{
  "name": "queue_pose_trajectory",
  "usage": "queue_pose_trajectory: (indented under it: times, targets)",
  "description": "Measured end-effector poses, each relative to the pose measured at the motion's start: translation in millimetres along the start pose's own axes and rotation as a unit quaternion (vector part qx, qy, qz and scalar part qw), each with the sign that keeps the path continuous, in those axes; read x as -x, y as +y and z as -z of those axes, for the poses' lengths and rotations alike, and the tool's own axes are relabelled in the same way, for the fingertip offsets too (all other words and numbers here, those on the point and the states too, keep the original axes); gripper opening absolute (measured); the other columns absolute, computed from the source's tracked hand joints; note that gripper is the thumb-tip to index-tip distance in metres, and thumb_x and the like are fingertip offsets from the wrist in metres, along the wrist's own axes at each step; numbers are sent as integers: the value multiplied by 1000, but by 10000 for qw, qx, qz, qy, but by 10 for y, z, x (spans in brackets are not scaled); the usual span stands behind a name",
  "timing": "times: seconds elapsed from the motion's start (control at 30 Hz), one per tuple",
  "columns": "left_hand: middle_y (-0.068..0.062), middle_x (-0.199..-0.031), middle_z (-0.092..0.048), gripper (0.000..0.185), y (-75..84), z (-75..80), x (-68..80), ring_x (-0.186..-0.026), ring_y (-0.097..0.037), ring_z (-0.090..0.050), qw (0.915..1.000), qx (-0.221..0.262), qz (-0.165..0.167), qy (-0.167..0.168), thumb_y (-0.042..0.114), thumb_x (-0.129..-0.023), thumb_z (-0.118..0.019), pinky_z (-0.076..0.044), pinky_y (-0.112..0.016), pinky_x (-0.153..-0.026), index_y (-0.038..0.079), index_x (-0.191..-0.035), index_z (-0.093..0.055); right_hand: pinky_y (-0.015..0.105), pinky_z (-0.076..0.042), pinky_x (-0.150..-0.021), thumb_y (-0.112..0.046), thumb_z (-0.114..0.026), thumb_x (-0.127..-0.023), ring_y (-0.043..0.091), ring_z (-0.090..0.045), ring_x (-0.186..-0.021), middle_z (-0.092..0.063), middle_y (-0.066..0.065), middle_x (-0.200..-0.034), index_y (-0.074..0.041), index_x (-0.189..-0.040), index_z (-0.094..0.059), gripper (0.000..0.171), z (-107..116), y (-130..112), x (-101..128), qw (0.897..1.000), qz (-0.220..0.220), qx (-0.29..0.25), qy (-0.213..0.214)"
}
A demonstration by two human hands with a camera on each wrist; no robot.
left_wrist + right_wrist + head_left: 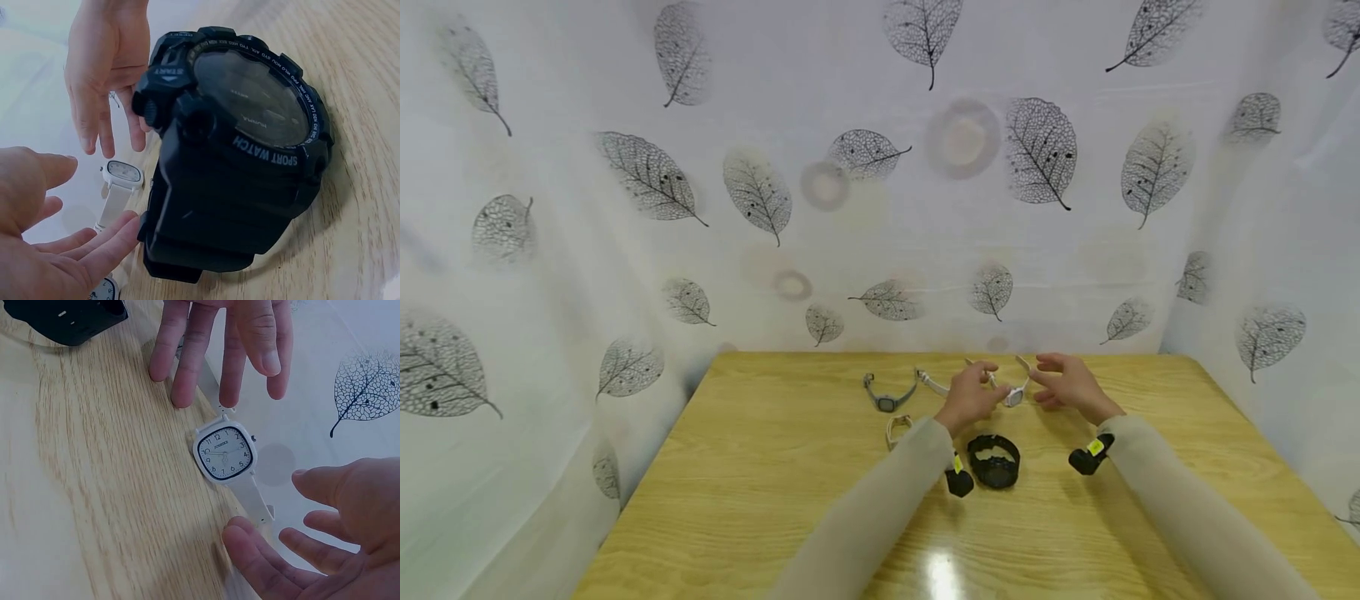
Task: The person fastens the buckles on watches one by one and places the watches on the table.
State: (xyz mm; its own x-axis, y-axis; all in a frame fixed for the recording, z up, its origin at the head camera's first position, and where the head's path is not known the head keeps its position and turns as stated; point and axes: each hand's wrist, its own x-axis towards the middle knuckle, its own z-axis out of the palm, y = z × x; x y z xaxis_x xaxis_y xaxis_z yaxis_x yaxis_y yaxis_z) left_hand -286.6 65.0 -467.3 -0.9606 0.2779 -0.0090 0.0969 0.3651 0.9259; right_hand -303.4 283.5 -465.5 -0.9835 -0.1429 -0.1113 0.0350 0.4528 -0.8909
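A white watch (1015, 397) with a rounded-square dial lies near the table's back edge, between the two hands. In the right wrist view the white watch (209, 467) shows its numbered dial, its strap running out both ways. My left hand (973, 398) hovers left of it, fingers loosely extended. My right hand (1071, 387) is at its other side, fingers spread near one strap end; nothing is held. A second white watch (934, 383) is partly hidden by the left hand. A black sport watch (250, 100) stands nearer, between the wrists.
A grey watch (886, 404) lies left of the hands, and a cream-strapped watch (893, 422) is partly behind the left sleeve. The wooden table (760, 467) ends at a leaf-patterned curtain (880, 233) behind and at both sides.
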Motion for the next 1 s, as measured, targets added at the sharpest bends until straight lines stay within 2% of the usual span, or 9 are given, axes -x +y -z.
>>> queue_pose_trajectory:
  times: [0.17,0.43,0.53,0.7,0.87,1.0]
  targets:
    - [-20,-137,-59,47,-3,-24,-28,-74,-16,-70,9999,-114,9,49,23,-99,-72,-58,-29,-66,10,-142,-58,45,-63,-76,-15,-55,-108,38,-74,-91,-30,41,-154,11,-157,-23,64,6,24,-13,9999,14,-126,-26]
    - [-20,-136,-60,46,12,-72,-82,-76,-22,-73,9998,-1,137,134,22,-98,-73,-59,-29,-63,9,-140,-59,44,-63,-77,-15,-54,-108,36,-74,-90,-30,41,-154,10,-158,-21,64,10,30,-51,9994,-154,-295,-59]
    - [-18,-132,-63,44,7,-89,-96,-88,-23,-72,9995,-203,107,208,21,-98,-73,-60,-32,-70,9,-139,-61,45,-63,-77,-16,-54,-108,35,-74,-90,-30,41,-154,9,-159,-20,66,-2,36,-60,9990,-269,-349,-64]
    - [-16,-128,-65,42,6,-111,-118,-109,-27,-65,9983,-495,35,294,22,-98,-73,-58,-39,-84,10,-137,-63,44,-63,-76,-16,-54,-108,34,-74,-90,-35,43,-150,11,-158,-22,65,-35,53,-85,9993,-199,-300,-56]
    - [-15,-127,-65,41,-5,-124,-113,-100,-25,-68,9988,-393,90,293,21,-99,-72,-58,-41,-84,10,-137,-63,44,-63,-75,-16,-56,-107,33,-75,-88,-39,44,-146,11,-156,-25,64,-85,55,-119,9994,-188,-275,11]
    - [-16,-126,-65,40,-16,-134,-112,-100,-26,-68,9989,-371,77,286,21,-99,-71,-58,-41,-85,9,-136,-63,43,-63,-73,-15,-56,-107,32,-75,-85,-40,44,-145,11,-155,-27,62,-124,41,-127,9994,-245,-231,67]
